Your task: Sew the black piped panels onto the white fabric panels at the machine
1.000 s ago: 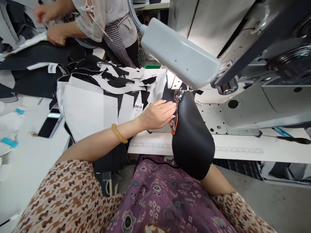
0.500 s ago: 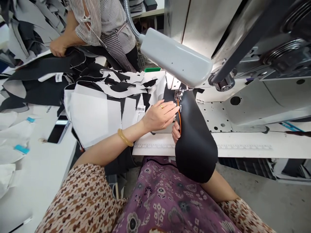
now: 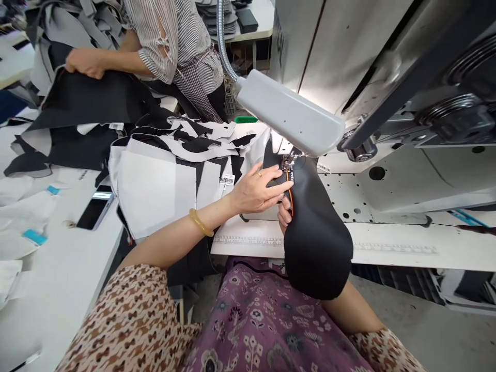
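Note:
A black fabric piece with an orange cord along its left edge lies under the presser foot of a sewing machine. My left hand, with a ring and a yellow bangle, rests palm down with fingers apart, its fingertips on the fabric just below the foot. Beneath the fabric passes my right arm, and the fingers of my right hand curl around the left edge, gripping fabric and cord. Most of that hand is hidden. A small white label shows beside the cord.
A lamp hangs over the foot. White and black cut pieces are piled at the left, near a phone. Another person's hand holds dark fabric at upper left. A ruler strip runs along the table's front edge.
My left hand's fingers have spread apart. The other person's hand has moved up and left, lifting dark fabric. The whole view has shifted slightly.

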Action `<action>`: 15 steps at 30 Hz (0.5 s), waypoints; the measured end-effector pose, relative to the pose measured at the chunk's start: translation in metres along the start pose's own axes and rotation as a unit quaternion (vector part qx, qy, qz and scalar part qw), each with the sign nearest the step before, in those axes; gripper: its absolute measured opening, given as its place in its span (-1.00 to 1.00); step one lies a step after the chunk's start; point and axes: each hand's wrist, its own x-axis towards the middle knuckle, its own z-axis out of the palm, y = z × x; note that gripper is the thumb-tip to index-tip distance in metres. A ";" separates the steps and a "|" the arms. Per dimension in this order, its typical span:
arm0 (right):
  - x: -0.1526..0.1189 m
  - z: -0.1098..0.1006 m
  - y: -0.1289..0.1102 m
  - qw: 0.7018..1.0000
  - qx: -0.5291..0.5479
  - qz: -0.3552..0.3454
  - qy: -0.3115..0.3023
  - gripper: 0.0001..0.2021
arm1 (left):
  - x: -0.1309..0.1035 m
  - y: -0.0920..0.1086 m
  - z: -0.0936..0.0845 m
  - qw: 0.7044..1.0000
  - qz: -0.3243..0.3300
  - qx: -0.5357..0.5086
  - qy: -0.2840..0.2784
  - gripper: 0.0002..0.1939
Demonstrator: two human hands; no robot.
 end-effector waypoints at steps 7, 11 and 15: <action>0.002 0.023 0.005 0.990 0.013 -0.093 0.103 -0.66 | 0.004 -0.008 0.003 0.999 -0.043 -0.024 -0.018 -0.64; 0.004 0.029 0.003 0.987 0.010 -0.108 0.123 -0.66 | 0.001 -0.011 0.001 0.997 -0.027 -0.047 -0.045 -0.59; 0.002 0.027 -0.001 0.987 0.008 -0.082 0.135 -0.71 | 0.000 -0.010 0.002 0.997 -0.043 -0.047 -0.053 -0.54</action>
